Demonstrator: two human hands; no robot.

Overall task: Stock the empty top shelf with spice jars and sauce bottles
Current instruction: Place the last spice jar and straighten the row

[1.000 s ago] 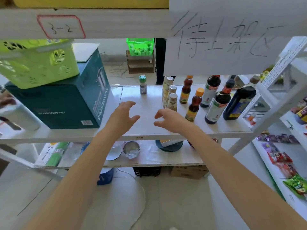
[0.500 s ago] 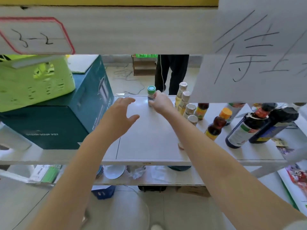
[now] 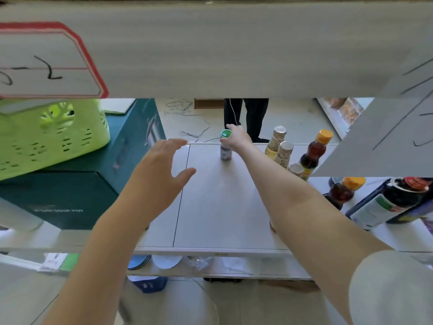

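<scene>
Whereas both hands hovered at the near shelf edge a second earlier, the right hand (image 3: 237,137) had reached far and pinched the spice jar (image 3: 226,152) by its green cap. Left hand (image 3: 161,174) spread wide, holding nothing. Jar upright on the shelf (image 3: 222,207), grey-labelled, left of the sauce bottles (image 3: 314,153).

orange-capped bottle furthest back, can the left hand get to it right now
Probably not cleanly: the right forearm stretches across between the left hand and that orange-capped bottle, with the right hand gripping the green-lidded jar.
</scene>
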